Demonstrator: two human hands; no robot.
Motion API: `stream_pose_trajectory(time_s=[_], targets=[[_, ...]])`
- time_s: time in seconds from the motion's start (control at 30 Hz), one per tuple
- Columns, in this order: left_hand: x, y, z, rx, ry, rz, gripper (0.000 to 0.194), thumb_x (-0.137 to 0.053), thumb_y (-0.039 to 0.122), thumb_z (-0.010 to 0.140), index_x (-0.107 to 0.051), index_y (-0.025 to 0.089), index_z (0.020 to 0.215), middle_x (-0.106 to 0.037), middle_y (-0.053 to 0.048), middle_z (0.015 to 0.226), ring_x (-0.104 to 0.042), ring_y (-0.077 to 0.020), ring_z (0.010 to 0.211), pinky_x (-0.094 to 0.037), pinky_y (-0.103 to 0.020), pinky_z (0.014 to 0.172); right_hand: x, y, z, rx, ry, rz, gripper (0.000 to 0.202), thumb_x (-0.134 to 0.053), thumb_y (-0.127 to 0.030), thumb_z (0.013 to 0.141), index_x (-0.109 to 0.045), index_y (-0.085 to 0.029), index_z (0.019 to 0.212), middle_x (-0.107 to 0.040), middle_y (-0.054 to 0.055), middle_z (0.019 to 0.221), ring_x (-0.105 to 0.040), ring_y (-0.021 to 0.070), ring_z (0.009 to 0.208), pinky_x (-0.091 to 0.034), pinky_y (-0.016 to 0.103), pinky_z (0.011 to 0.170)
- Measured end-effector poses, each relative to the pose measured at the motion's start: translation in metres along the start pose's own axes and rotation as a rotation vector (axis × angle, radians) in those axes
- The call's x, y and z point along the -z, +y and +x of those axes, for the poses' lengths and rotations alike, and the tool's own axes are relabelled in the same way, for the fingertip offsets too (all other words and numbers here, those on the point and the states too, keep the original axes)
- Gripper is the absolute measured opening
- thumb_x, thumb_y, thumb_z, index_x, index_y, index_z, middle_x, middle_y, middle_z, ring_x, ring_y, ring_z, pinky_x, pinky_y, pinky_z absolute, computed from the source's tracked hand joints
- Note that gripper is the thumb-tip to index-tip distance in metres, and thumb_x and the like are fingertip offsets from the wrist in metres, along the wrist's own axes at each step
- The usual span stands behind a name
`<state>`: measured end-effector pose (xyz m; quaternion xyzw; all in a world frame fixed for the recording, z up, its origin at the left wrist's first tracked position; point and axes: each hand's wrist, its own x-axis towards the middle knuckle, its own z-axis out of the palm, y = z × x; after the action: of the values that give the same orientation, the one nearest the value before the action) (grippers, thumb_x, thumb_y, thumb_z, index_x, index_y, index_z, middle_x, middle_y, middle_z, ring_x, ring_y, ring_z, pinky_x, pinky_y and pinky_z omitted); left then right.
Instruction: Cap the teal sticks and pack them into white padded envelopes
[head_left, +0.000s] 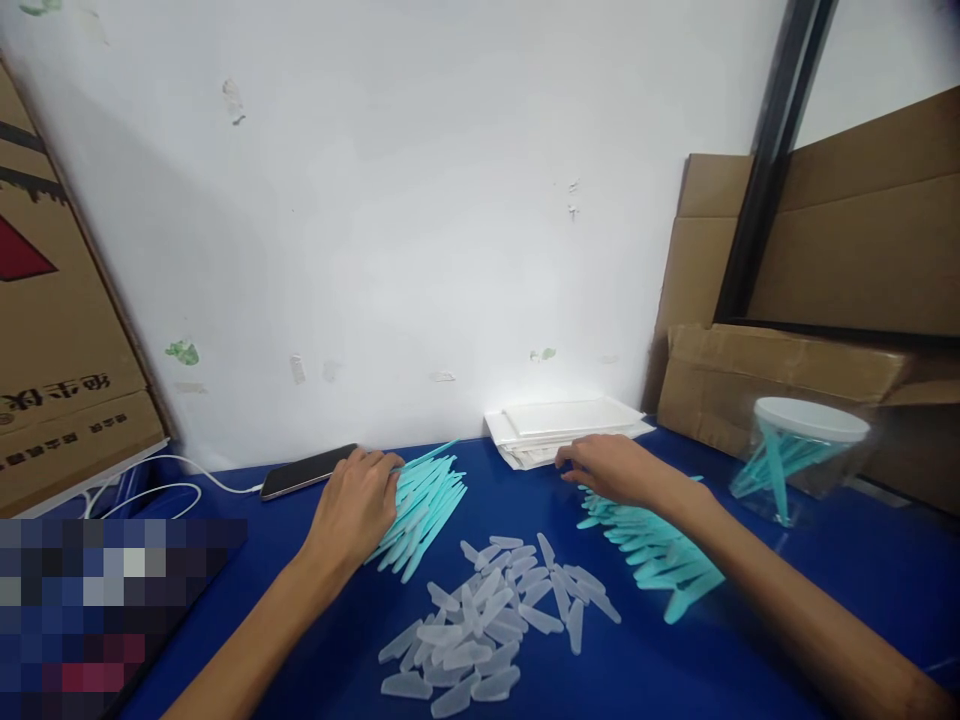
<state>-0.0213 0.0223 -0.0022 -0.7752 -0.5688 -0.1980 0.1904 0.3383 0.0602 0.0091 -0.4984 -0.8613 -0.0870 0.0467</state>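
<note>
On the blue table (330,650) lie two piles of thin turquoise sticks, one left of centre (427,510) and one at the right (660,555). My left hand (364,495) rests on the left edge of the left pile, its fingers bent; what they hold, if anything, is hidden. Over the far end of the right pile is my right hand (604,467), with its fingers curled and their tips pointing left. Whether it holds a stick cannot be made out. Between the piles and nearer to me, many translucent white blade-shaped pieces (487,620) lie scattered.
A phone (307,472) with a white cable lies at the back left. White sheets (562,425) are stacked against the wall. At the right stands a clear container with a white lid (810,420), holding turquoise sticks. Cardboard boxes (780,385) flank the table.
</note>
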Motion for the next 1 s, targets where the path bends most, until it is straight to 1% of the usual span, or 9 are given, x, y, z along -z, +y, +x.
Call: stream_pose_trajectory(time_s=[0.1,0.2,0.27,0.33,0.5,0.63,0.8,0.87,1.0], targets=[[-0.003,0.001,0.0,-0.007,-0.057,0.065,0.031,-0.04,0.018,0.096,-0.069,0.016,0.106,-0.072,-0.012,0.097,-0.06,-0.0318,0.096,-0.045,-0.042,0.08,0.0,0.015,-0.002,-0.031,-0.133,0.129,0.015,-0.064,-0.03,0.085,-0.076,-0.027,0.094,-0.075,0.005,0.093,-0.068,0.0236,0.082,-0.045,0.029,0.064],[-0.006,0.005,-0.002,-0.034,-0.081,0.088,0.029,-0.041,0.017,0.094,-0.069,0.016,0.099,-0.071,-0.012,0.091,-0.06,-0.0316,0.093,-0.045,-0.042,0.077,-0.003,0.034,-0.003,-0.099,-0.214,0.206,0.023,-0.07,-0.032,0.077,-0.077,-0.027,0.098,-0.075,0.003,0.091,-0.068,0.022,0.078,-0.044,0.027,0.063],[-0.006,0.007,-0.003,-0.04,-0.088,0.091,0.027,-0.042,0.017,0.093,-0.069,0.016,0.095,-0.071,-0.012,0.087,-0.06,-0.0315,0.09,-0.045,-0.041,0.076,-0.007,0.048,-0.003,-0.149,-0.233,0.206,0.029,-0.073,-0.03,0.072,-0.077,-0.026,0.1,-0.075,0.004,0.092,-0.068,0.0226,0.078,-0.045,0.028,0.063],[-0.006,0.008,-0.004,-0.045,-0.098,0.097,0.026,-0.043,0.018,0.093,-0.069,0.016,0.09,-0.07,-0.013,0.085,-0.059,-0.0315,0.088,-0.045,-0.041,0.075,-0.011,0.061,-0.003,-0.176,-0.241,0.203,0.031,-0.074,-0.027,0.069,-0.078,-0.024,0.099,-0.075,0.005,0.092,-0.068,0.0234,0.079,-0.045,0.028,0.063],[-0.004,0.01,-0.005,-0.058,-0.123,0.11,0.028,-0.043,0.021,0.095,-0.07,0.016,0.09,-0.068,-0.013,0.087,-0.059,-0.0302,0.088,-0.045,-0.041,0.077,-0.018,0.079,-0.001,-0.193,-0.269,0.235,0.029,-0.073,-0.027,0.068,-0.079,-0.021,0.096,-0.076,0.005,0.088,-0.069,0.0224,0.077,-0.047,0.027,0.065],[-0.002,0.015,-0.005,-0.077,-0.106,0.063,0.032,-0.04,0.024,0.097,-0.07,0.016,0.092,-0.068,-0.013,0.088,-0.058,-0.0294,0.09,-0.046,-0.042,0.08,-0.02,0.078,0.0,-0.179,-0.258,0.254,0.023,-0.072,-0.027,0.069,-0.079,-0.021,0.091,-0.076,0.005,0.086,-0.069,0.0216,0.077,-0.046,0.026,0.064],[0.0,0.028,-0.008,-0.221,-0.089,-0.184,0.029,-0.042,0.025,0.098,-0.07,0.019,0.102,-0.068,-0.011,0.102,-0.055,-0.0285,0.102,-0.047,-0.044,0.087,-0.017,0.062,0.001,-0.135,-0.203,0.255,0.015,-0.069,-0.026,0.076,-0.077,-0.02,0.087,-0.075,0.005,0.087,-0.067,0.0202,0.076,-0.043,0.025,0.061],[0.003,0.035,-0.011,-0.264,-0.132,-0.3,0.026,-0.045,0.026,0.098,-0.069,0.021,0.105,-0.067,-0.009,0.106,-0.054,-0.0271,0.105,-0.048,-0.042,0.088,-0.015,0.054,0.001,-0.118,-0.178,0.247,0.012,-0.067,-0.025,0.079,-0.075,-0.02,0.087,-0.074,0.005,0.087,-0.066,0.0198,0.076,-0.042,0.025,0.061],[0.011,0.047,-0.018,-0.298,-0.297,-0.467,0.022,-0.052,0.029,0.097,-0.069,0.027,0.111,-0.064,-0.006,0.113,-0.054,-0.025,0.108,-0.049,-0.04,0.089,-0.01,0.039,0.003,-0.088,-0.129,0.234,0.008,-0.064,-0.024,0.084,-0.072,-0.021,0.087,-0.073,0.005,0.087,-0.065,0.0204,0.078,-0.04,0.026,0.062]])
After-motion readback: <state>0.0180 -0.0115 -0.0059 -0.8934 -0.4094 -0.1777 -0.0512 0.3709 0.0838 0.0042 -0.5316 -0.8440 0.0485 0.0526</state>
